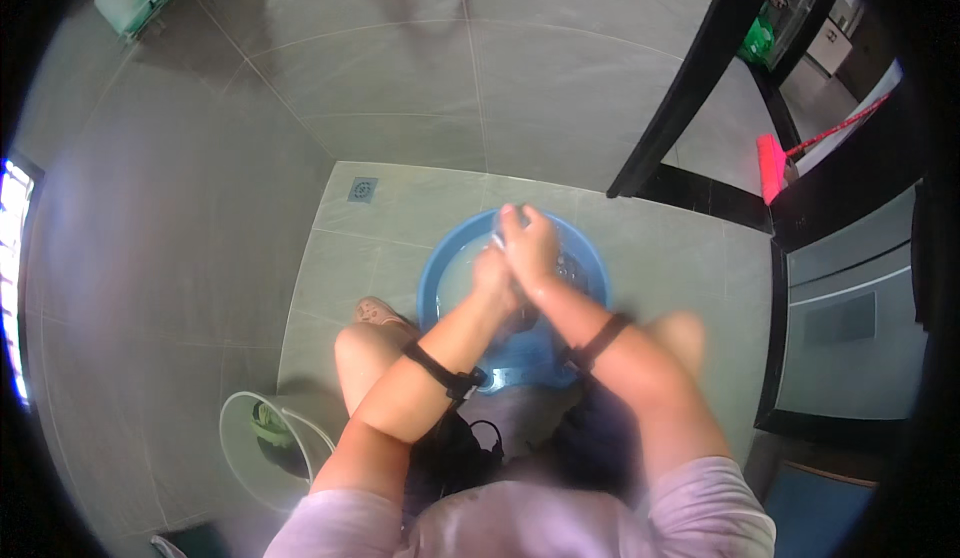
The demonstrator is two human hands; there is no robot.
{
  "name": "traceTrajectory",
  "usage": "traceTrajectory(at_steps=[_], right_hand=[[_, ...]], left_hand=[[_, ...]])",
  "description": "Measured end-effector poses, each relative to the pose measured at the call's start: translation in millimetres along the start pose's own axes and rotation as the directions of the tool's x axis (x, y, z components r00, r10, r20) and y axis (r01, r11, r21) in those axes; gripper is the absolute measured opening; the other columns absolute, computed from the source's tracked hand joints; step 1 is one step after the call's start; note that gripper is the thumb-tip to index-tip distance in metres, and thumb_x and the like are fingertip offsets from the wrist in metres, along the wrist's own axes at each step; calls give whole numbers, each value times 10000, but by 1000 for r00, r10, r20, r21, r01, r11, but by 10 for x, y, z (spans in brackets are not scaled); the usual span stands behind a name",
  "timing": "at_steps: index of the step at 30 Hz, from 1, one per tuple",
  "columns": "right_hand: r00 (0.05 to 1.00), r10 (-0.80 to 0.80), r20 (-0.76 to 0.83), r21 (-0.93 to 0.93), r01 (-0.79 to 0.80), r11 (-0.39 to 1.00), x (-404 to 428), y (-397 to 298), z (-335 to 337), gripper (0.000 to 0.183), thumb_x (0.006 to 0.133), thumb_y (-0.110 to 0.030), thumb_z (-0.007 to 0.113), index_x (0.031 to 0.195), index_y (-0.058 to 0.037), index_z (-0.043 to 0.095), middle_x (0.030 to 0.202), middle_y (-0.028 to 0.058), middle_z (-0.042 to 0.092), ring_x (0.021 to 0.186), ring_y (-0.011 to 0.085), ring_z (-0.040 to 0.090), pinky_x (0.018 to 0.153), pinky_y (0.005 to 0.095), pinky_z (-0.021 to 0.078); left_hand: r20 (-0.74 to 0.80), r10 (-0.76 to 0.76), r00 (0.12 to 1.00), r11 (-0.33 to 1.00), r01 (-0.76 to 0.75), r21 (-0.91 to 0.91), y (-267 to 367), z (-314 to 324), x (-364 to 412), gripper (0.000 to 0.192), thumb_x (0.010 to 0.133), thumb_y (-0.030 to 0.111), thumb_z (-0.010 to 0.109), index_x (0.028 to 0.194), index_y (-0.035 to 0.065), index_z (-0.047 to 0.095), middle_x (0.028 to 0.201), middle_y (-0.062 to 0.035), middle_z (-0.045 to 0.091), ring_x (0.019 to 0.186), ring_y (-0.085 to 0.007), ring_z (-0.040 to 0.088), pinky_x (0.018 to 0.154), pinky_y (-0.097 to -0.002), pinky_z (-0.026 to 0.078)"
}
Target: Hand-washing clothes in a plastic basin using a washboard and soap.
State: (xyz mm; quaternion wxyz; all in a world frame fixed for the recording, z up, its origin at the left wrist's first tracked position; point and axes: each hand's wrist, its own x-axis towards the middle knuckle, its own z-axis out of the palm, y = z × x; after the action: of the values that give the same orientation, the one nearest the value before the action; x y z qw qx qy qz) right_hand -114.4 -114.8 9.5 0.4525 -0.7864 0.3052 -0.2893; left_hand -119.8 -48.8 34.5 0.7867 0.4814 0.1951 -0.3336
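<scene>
A round blue plastic basin (439,262) stands on the floor between my knees, holding cloudy water with bubbles near its right side. Above it my left hand (495,277) and my right hand (534,247) press together, right one farther forward. Both look closed around a small wet bundle, apparently cloth, mostly hidden by my fingers and blurred. Something dark (523,318), perhaps part of the same cloth, shows below my wrists. A black strap (435,367) circles my left forearm and another strap (604,340) my right.
At my left, a pale bucket (238,445) leans with green and dark cloth (271,430) inside. A floor drain (363,190) lies ahead-left. Black-framed glass doors (697,70) stand at right, beside a pink broom (771,168). A bottle shelf (161,3) hangs upper left.
</scene>
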Motion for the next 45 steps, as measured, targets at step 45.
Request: traceTrajectory(at_steps=[45], right_hand=[[898,-254,360,312,141,940,-194,-905,-755,293,887,-322,600,890,-31,636,823,128,662,799,209,636,742,366,487]], left_hand=[[472,270,839,897,-42,-439,617,-421,3,390,982,307,395,1212,11,503,1091,-148,596,1001,-292,585,873,-420,500]])
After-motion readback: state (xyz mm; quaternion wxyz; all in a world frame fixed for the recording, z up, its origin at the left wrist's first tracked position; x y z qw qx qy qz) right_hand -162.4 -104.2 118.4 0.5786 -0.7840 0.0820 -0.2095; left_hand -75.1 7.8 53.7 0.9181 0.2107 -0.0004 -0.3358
